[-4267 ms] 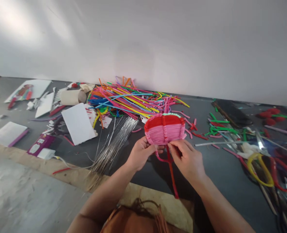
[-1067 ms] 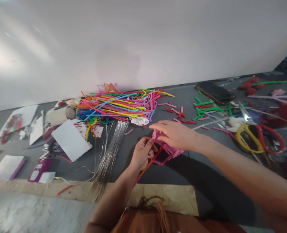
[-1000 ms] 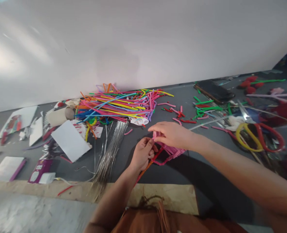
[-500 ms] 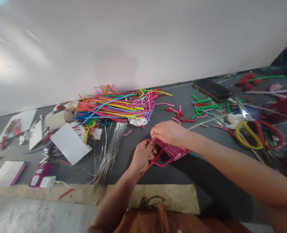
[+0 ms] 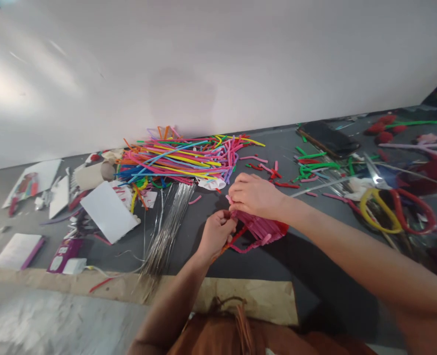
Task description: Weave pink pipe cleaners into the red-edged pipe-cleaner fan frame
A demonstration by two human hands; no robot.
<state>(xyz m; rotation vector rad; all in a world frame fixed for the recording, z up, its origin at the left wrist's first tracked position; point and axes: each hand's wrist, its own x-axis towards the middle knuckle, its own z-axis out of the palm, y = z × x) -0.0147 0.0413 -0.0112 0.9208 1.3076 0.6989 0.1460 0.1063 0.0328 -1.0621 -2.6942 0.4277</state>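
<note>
Watching from afar, I have the left hand [image 5: 219, 231] pinching a corner of the pink-and-red ribbed panel of fuzzy pipe cleaners [image 5: 261, 228], which extends below the right hand [image 5: 254, 195]. That hand's fingers grasp the same corner, their exact grip partly hidden. I judge the step as fastening this edge; the next move calls for a steady left pinch while the right works the pink end.
</note>
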